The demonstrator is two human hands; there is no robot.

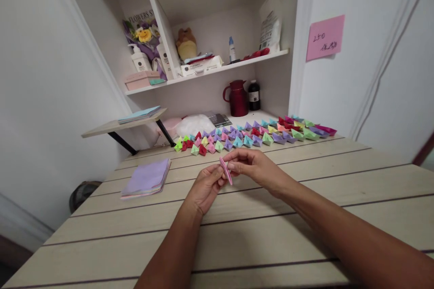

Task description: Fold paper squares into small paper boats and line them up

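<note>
A small piece of folded pink paper (225, 171) is held up on edge above the table, between my two hands. My left hand (207, 186) pinches its lower left side between thumb and fingers. From the right, my right hand (252, 167) grips its upper part with thumb and forefinger. Behind the hands stand rows of folded paper boats (247, 141) in many colours. To the left lies a stack of square paper sheets (146, 178), with a purple one on top.
A low stand (125, 126) carrying blue paper (139, 114) rises at the back left. Behind the boats, a red jug (238, 98) and a dark bottle (254, 95) stand under a white shelf (210, 71). A pink note (325, 38) hangs on the right wall.
</note>
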